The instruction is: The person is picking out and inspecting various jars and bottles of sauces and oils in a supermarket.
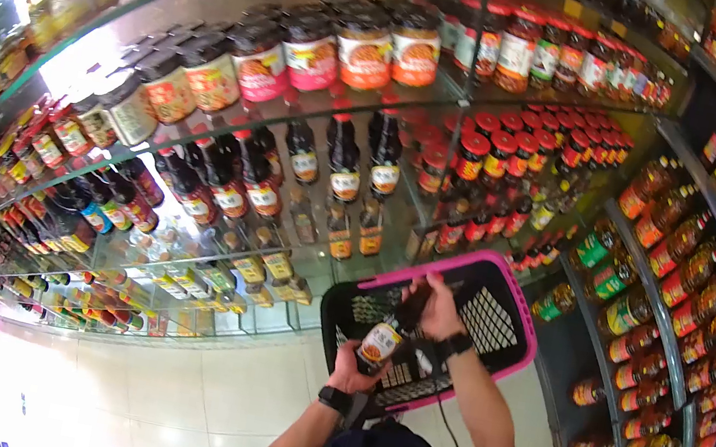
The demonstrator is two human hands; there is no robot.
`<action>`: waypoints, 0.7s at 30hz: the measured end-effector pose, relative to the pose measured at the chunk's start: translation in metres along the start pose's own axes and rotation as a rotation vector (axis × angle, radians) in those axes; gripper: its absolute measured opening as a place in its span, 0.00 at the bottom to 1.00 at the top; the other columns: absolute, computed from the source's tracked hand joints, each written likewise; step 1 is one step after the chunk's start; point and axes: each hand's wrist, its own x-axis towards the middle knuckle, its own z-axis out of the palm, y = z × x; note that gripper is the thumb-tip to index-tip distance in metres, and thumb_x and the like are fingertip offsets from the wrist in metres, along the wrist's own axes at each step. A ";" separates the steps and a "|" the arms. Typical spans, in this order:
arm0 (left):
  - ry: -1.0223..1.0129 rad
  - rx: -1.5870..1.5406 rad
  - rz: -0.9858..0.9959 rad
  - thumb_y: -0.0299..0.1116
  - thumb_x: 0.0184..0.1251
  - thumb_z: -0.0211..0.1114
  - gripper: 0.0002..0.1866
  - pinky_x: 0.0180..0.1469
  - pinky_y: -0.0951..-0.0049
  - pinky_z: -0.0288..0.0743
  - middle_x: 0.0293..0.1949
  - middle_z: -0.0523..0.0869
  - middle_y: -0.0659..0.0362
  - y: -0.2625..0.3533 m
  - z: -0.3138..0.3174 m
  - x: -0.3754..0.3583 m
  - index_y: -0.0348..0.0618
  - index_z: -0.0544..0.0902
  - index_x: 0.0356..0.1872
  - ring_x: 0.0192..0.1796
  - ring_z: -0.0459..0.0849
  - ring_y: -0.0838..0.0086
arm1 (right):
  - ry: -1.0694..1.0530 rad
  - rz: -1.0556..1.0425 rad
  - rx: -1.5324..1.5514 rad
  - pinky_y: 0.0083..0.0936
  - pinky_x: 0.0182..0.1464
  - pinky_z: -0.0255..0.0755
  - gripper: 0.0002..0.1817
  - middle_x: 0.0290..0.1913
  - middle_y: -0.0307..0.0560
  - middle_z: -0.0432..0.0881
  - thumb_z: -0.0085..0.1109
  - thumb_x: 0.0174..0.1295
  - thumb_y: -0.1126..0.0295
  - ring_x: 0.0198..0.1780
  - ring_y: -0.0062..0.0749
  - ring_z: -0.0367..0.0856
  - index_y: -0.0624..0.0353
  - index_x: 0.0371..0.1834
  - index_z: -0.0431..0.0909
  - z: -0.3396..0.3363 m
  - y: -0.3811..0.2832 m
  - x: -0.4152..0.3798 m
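A dark sauce bottle point(379, 343) with a white label lies tilted between my hands. My left hand point(351, 369) is closed around its lower end. At the neck end, my right hand point(437, 310) has its fingers wrapped about the bottle's upper part. Just beneath both hands is a black shopping basket with a pink rim point(524, 322). Its sides are open lattice. Something pale shows inside it near my right wrist, too blurred to name. Similar dark bottles point(345, 164) stand on the glass shelf in front of me.
Glass shelves point(201, 134) hold jars with dark lids point(364, 50) and red-lidded jars point(500, 148). On the right, a rack holds several rows of oil bottles point(657, 267). A thin cable point(447, 423) hangs near my right arm. Pale tiles point(184, 394) cover the floor.
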 end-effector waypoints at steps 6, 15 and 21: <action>0.170 0.012 -0.032 0.42 0.57 0.43 0.23 0.48 0.54 0.70 0.47 0.75 0.50 0.010 -0.029 -0.039 0.39 0.70 0.51 0.49 0.74 0.56 | 0.174 -0.068 0.063 0.26 0.35 0.68 0.05 0.23 0.38 0.68 0.52 0.55 0.71 0.28 0.30 0.69 0.56 0.25 0.67 -0.013 0.065 -0.019; -0.002 -0.004 0.004 0.43 0.55 0.42 0.25 0.47 0.54 0.70 0.47 0.75 0.47 0.020 -0.071 -0.055 0.36 0.68 0.50 0.49 0.74 0.54 | 0.228 -0.043 0.040 0.25 0.36 0.67 0.05 0.22 0.39 0.68 0.50 0.54 0.71 0.27 0.31 0.70 0.56 0.24 0.67 0.031 0.086 -0.041; -0.124 -0.187 0.131 0.41 0.55 0.43 0.25 0.49 0.57 0.70 0.50 0.73 0.48 0.019 -0.039 -0.071 0.36 0.68 0.52 0.51 0.73 0.56 | 0.025 0.019 -0.169 0.22 0.34 0.68 0.07 0.23 0.39 0.70 0.52 0.56 0.68 0.28 0.27 0.72 0.57 0.25 0.68 0.080 0.068 -0.019</action>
